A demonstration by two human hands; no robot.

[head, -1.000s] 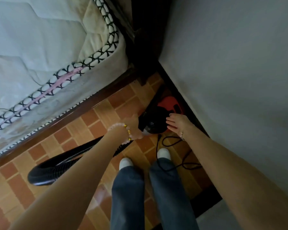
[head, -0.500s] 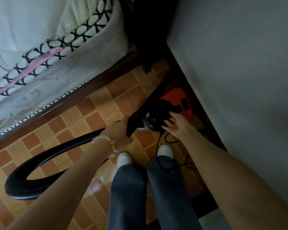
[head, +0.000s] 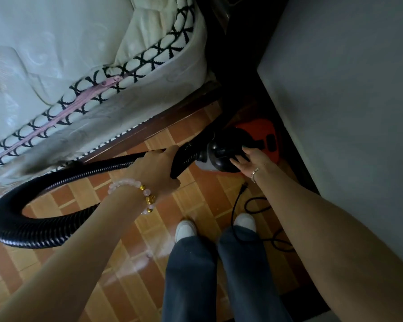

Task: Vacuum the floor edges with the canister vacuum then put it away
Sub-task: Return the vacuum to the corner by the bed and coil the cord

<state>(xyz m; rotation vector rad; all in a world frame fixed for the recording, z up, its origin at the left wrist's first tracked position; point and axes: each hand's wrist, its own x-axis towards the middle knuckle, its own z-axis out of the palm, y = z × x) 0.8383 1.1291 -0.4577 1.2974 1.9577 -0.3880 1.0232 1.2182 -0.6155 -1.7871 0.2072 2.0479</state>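
Head view: left hand (head: 159, 169) grips the hose (head: 28, 237) to control it; right hand (head: 251, 160), fingers straight, steadies the canister vacuum (head: 233, 142).

Can't really see how the left grip (head: 158, 169) wraps the hose (head: 33, 237), its fingertips are tucked behind the black cuff, and the hose loop gets clipped right at the left edge. Far end of the canister vacuum (head: 226, 145) is lost in the dark gap by the wall (head: 347, 112), and the cord (head: 233, 212) disappears behind the right forearm (head: 312, 217).
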